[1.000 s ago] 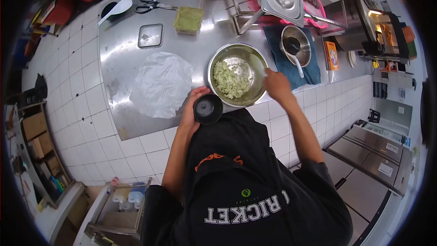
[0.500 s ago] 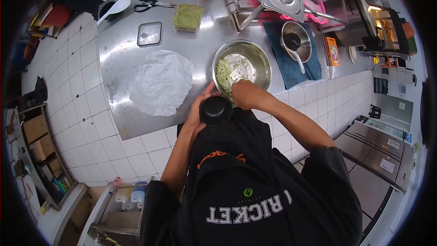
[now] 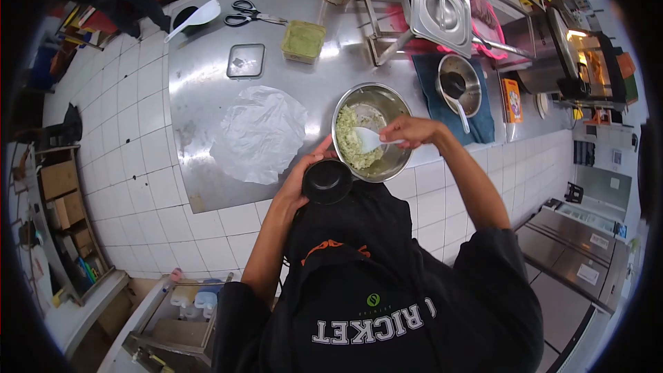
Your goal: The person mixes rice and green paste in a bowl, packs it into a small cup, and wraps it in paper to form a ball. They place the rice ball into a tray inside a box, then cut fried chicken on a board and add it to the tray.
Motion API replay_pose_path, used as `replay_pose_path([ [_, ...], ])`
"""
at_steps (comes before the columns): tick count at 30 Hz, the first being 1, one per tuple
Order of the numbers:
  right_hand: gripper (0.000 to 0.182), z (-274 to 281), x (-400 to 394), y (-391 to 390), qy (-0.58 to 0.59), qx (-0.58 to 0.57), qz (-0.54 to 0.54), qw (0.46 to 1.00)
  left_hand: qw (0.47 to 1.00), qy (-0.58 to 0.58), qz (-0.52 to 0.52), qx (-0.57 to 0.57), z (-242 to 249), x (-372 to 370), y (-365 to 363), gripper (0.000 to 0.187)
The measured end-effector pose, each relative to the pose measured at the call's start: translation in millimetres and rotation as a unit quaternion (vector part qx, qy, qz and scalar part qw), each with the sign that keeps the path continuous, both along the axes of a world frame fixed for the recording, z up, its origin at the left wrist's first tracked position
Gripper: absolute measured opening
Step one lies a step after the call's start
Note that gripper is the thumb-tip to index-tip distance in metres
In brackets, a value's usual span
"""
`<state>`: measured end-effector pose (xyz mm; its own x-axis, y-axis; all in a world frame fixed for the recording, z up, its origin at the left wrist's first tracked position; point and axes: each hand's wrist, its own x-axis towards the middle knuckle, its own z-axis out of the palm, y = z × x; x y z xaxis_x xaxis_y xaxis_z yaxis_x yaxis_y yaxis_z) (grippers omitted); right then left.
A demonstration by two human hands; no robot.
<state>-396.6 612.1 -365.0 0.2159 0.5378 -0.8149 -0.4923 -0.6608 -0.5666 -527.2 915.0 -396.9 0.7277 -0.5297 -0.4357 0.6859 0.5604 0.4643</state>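
A steel mixing bowl (image 3: 399, 159) stands at the near edge of the metal table, tipped somewhat towards me. Pale green, crumbly chopped food (image 3: 350, 146) lies along its left and near side. My right hand (image 3: 413, 131) is closed round the handle of a white spatula (image 3: 369, 139), its blade down in that food. In my left hand (image 3: 304, 169) is a small black bowl (image 3: 327, 181), held low against the mixing bowl's near left rim. Fingers of that hand reach up to the rim.
Left of the mixing bowl lies a crumpled plastic sheet (image 3: 259, 135). Beyond it are a clear lid (image 3: 246, 61), a green-filled tub (image 3: 302, 41), scissors (image 3: 252, 14) and a white spoon (image 3: 197, 17). A steel pan (image 3: 469, 83) rests on a blue cloth (image 3: 435, 100) at right.
My right hand has moved up and to the right, and the spatula's blade has come into sight on the food. The left hand still holds the black bowl. The view has shifted slightly.
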Motion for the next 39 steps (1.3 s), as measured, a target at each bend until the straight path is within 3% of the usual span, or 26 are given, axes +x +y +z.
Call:
replay_pose_path([
  [4,0.025,-26.6,-33.3,-4.5,-0.005,0.033,-0.126,0.991,0.999,0.030,0.029,-0.015,-14.1,7.0,9.2,0.066],
  [5,0.033,-26.4,-36.2,-6.0,-0.007,0.051,-0.129,0.990,0.999,0.036,0.035,-0.016,-17.6,7.1,9.3,0.065],
  [9,0.035,-21.9,-49.1,-13.6,-0.028,0.097,-0.170,0.980,0.996,0.073,0.056,-0.022,-19.6,10.2,11.8,0.059],
  [12,0.034,-14.8,-59.3,-32.3,-0.054,0.108,-0.200,0.972,0.980,0.108,0.121,0.116,-0.2,15.4,6.8,0.050],
  [15,0.032,6.9,-72.4,-49.9,-0.082,0.102,-0.233,0.964,0.955,0.064,0.234,0.173,25.2,21.8,-14.0,0.040],
  [18,0.031,26.3,-82.3,-57.5,-0.116,0.088,-0.238,0.960,0.933,-0.058,0.219,0.281,-19.0,47.6,-50.5,0.035],
  [19,0.030,35.7,-80.3,-57.2,-0.121,0.069,-0.219,0.966,0.933,-0.049,0.213,0.287,-16.5,58.9,-68.0,0.032],
  [22,0.029,61.8,-88.3,-27.1,-0.356,0.005,-0.166,0.919,0.952,-0.009,0.213,0.219,-35.9,74.3,-118.2,0.028],
  [23,0.032,57.8,-94.8,-16.0,-0.479,-0.036,-0.131,0.867,0.968,0.040,0.174,0.176,-34.2,76.5,-123.7,0.029],
  [25,0.036,76.7,-116.3,26.9,-0.501,-0.264,-0.015,0.824,0.982,0.141,0.085,0.091,-23.4,77.1,-132.6,0.031],
  [28,0.041,101.1,-142.5,63.0,-0.539,-0.342,0.001,0.769,0.986,0.159,0.057,0.001,-11.9,76.3,-129.1,0.038],
  [31,0.038,139.2,-144.6,51.8,-0.573,-0.289,-0.019,0.767,0.983,0.173,0.062,-0.003,-2.6,82.4,-119.0,0.040],
  [34,0.034,172.1,-132.9,19.4,-0.555,-0.211,-0.097,0.799,0.980,0.177,0.077,-0.036,3.8,80.7,-100.1,0.042],
  [36,0.031,189.0,-114.1,-1.4,-0.456,-0.204,-0.131,0.856,0.979,0.164,0.108,-0.050,9.6,68.8,-79.4,0.043],
  [39,0.029,118.6,-90.5,-21.7,-0.548,-0.194,-0.033,0.813,0.979,0.164,0.104,-0.063,-1.2,37.6,-35.8,0.043],
])
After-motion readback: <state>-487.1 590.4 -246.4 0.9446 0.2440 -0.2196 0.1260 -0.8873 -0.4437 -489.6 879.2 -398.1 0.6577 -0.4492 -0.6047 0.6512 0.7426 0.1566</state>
